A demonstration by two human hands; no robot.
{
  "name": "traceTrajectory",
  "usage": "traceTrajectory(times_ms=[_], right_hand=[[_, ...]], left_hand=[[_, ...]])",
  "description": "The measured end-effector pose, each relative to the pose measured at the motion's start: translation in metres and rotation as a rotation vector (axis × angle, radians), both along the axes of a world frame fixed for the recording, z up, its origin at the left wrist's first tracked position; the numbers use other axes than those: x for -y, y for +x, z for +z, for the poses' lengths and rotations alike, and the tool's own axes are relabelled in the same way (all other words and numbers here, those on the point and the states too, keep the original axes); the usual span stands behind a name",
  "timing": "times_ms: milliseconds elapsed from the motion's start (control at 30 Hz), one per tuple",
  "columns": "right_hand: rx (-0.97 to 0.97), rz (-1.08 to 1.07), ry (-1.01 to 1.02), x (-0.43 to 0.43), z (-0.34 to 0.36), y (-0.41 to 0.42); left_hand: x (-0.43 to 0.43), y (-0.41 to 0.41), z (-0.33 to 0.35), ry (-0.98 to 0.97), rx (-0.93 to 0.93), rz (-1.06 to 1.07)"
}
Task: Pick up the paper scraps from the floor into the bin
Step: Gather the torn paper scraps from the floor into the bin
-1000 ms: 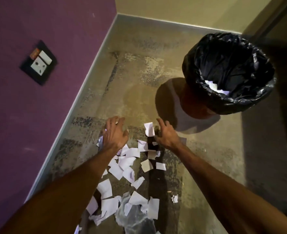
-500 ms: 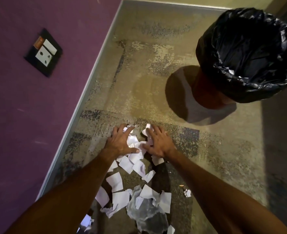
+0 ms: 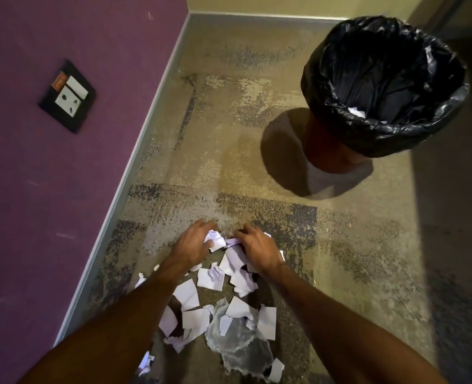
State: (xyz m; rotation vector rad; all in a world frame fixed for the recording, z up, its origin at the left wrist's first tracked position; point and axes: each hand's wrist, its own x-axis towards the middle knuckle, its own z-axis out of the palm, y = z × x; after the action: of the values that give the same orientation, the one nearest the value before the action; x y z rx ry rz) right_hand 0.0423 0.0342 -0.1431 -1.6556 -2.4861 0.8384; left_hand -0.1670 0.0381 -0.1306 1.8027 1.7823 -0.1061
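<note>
Seen from above, w/ both bare forearms reaching fwd and down to a mottled tan-and-grey floor (image 3: 257,87). The left hand (image 3: 191,245) and right hand (image 3: 257,249) are placed side by side at the far edge of a scatter of white paper scraps (image 3: 211,278). Both hands are curled inward, palms down, fingers bent toward each other; a crumpled wad of scraps (image 3: 215,239) is pressed between them, touched by the left thumb and fingers on one side and the right fingers on the other. Whether either hand is fully closed around the wad cannot be told, as the fingertips are partly hidden by paper.

More scraps are spread on the floor nearer the viewer, between and under the forearms, some flat, some creased. A crinkled piece of clear plastic film (image 3: 237,345) is seen among them, w/ a few scraps lying on it.

A bin (image 3: 337,153) lined w/ a black bag (image 3: 381,134) is stood upright at upper right, well apart from the hands; a bit of white paper (image 3: 356,112) is visible inside it. A purple wall (image 3: 63,189) is seen at left, w/ a dark socket plate (image 3: 68,96) mounted on it.
</note>
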Motion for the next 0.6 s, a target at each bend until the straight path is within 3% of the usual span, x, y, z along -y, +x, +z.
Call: traceTrajectory(times_ms=[267,400,600], right_hand=[[-0.199,-0.378,-0.178,-0.009,0.027,0.045],[-0.39,-0.55,-0.209,-0.02,0.068,0.069],[-0.546,-0.602,0.08,-0.05,0.172,0.111]], left_hand=[[-0.009,0.02,0.031,0.034,0.141,0.112],[-0.029,0.047,0.072,0.091,0.231,0.136],[-0.086,0.102,0.15,0.224,0.374,0.174]])
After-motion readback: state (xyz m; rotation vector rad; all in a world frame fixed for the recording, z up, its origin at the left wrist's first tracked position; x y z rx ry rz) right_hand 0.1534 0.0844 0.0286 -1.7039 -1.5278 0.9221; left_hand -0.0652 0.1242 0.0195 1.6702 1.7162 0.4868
